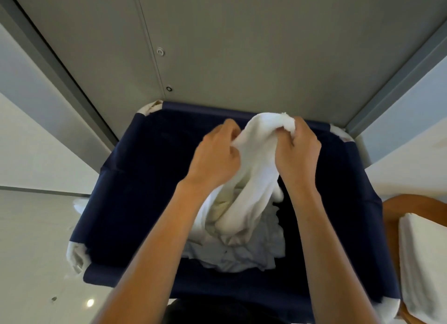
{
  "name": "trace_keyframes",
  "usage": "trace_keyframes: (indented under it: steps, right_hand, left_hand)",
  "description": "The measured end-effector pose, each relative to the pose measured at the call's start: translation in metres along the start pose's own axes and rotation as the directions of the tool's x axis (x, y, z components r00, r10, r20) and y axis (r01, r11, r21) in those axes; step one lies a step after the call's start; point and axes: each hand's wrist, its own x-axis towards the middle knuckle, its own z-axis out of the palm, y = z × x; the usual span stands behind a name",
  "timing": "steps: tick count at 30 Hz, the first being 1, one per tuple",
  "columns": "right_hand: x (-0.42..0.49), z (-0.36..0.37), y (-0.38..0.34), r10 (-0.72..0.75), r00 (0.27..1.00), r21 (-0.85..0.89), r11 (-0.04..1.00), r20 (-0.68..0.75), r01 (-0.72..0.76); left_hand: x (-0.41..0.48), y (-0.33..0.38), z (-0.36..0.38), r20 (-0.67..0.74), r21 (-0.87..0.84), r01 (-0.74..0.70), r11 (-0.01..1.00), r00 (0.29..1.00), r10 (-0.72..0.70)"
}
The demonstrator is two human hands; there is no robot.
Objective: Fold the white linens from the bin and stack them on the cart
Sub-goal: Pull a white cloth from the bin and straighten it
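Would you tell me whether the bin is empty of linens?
No, crumpled linens lie in the bin beneath the towel gripped by the left hand and right hand.

We see the navy fabric bin (135,202) open on top. Its left half is bare dark fabric, with room to reach in. The white towel (256,154), gripped by left hand (215,159) and right hand (300,152), hangs down the middle onto the linen pile (242,253) and blocks that part. Grey wall panel (242,45) stands right behind the far rim. Wooden cart (396,202) with folded linens (425,263) sits just beside the right rim.
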Motion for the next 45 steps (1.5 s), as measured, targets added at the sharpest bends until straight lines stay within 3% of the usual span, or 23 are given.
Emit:
trace_keyframes:
  steps: [2, 4, 11, 15, 18, 23, 28, 32, 37, 42, 45]
  right_hand:
    - [-0.002, 0.007, -0.003, 0.005, 1.0, 0.019, 1.0, 0.014, -0.005]
    - [-0.004, 0.011, 0.0, 0.016, 1.0, 0.027, 1.0, 0.015, -0.017]
    - [-0.005, 0.004, 0.01, 0.032, 0.999, 0.017, 0.999, -0.012, -0.032]
    - [-0.006, 0.002, 0.022, 0.003, 0.999, -0.1, 0.995, 0.042, 0.001]
    - [-0.009, 0.011, 0.04, -0.037, 0.996, -0.218, 0.974, 0.08, 0.054]
    - [-0.021, 0.034, 0.058, -0.038, 0.984, -0.315, 0.945, 0.171, 0.091]
    - [-0.012, 0.027, 0.049, 0.005, 0.999, -0.138, 0.99, 0.043, 0.001]
    - [-0.004, 0.024, 0.032, -0.073, 0.996, -0.09, 0.993, 0.045, 0.077]
    - [-0.008, 0.024, 0.038, -0.064, 0.993, -0.094, 0.993, 0.101, 0.073]
    - [-0.023, 0.031, 0.066, 0.099, 0.913, -0.265, 0.964, 0.395, 0.01]
    - [-0.028, 0.033, 0.071, 0.1, 0.944, -0.191, 0.981, 0.315, -0.04]
  left_hand:
    - [-0.002, 0.011, 0.012, 0.122, -0.067, -0.014, 0.998, 0.992, 0.022]
    - [-0.002, 0.015, 0.021, 0.141, -0.088, -0.024, 0.996, 0.989, 0.036]
    - [0.005, -0.009, 0.026, 0.067, -0.029, -0.014, 0.999, 0.998, 0.016]
    - [0.008, -0.003, 0.017, -0.106, -0.084, -0.057, 0.995, 0.993, 0.048]
    - [0.011, 0.003, 0.014, -0.117, -0.067, -0.096, 0.993, 0.989, 0.088]
    - [0.008, 0.005, 0.018, -0.033, -0.046, -0.088, 0.995, 0.996, 0.086]
    - [0.007, -0.005, 0.018, 0.147, -0.032, -0.03, 0.999, 0.988, 0.034]
    - [0.005, -0.003, 0.028, 0.271, 0.021, 0.011, 1.0, 0.962, -0.017]
    - [0.009, -0.005, 0.024, 0.081, 0.064, -0.006, 0.998, 0.997, 0.0]
    - [0.006, -0.002, 0.021, 0.047, -0.072, 0.089, 0.993, 0.995, -0.086]
    - [0.004, -0.003, 0.02, 0.048, -0.124, 0.121, 0.985, 0.992, -0.116]
